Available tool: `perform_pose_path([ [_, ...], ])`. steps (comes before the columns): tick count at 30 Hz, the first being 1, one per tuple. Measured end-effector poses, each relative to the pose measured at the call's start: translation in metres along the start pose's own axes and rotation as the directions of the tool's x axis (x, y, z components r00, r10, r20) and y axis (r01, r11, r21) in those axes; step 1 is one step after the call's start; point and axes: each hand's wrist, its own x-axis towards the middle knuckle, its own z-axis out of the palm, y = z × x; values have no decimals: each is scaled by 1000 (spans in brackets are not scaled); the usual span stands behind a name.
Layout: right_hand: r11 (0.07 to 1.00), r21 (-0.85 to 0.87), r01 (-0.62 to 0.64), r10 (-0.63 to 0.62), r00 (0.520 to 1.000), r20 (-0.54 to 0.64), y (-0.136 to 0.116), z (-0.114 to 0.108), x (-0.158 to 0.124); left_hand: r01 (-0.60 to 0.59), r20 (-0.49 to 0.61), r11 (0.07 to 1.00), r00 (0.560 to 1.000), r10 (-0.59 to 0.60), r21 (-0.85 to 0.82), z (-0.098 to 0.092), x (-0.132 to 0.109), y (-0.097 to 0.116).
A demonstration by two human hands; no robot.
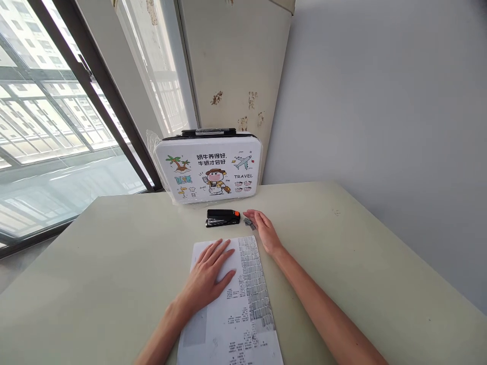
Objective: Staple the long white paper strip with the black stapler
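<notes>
My left hand (208,276) lies flat and open on a printed sheet of paper (236,309) on the pale table (114,263). My right hand (265,230) reaches forward past the sheet's top right corner, fingers stretched out, its fingertips touching a small grey block of staples (249,222). A black stapler with an orange end (222,217) lies just left of the staples. The right edge of the paper carries a dense grey band, seemingly rows of staples (255,284).
A white cartoon-printed case with a black handle (208,167) stands upright at the table's far edge behind the stapler. A large window (57,126) fills the left side. A grey wall (380,101) runs along the right.
</notes>
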Motion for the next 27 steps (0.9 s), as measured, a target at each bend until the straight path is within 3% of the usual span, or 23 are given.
perform_pose_path([
  [5,994,107,-27,29,999,-18,0,-3,-2,-5,10,1000,1000,5,7,0,0,1],
  [10,996,84,-5,13,995,-94,-6,-32,-12,-7,2,1000,1000,7,-27,-3,-1,0],
  [17,997,-73,18,-32,981,-193,-18,-79,-31,189,-165,978,966,-201,-84,-11,-4,-40],
  [21,988,-152,7,-35,982,-183,-20,-79,-36,246,-175,966,951,-256,-77,-9,-6,-50],
  [27,968,-250,-11,-22,991,-129,-21,-76,-38,231,-163,973,959,-230,-12,-6,-5,-42],
])
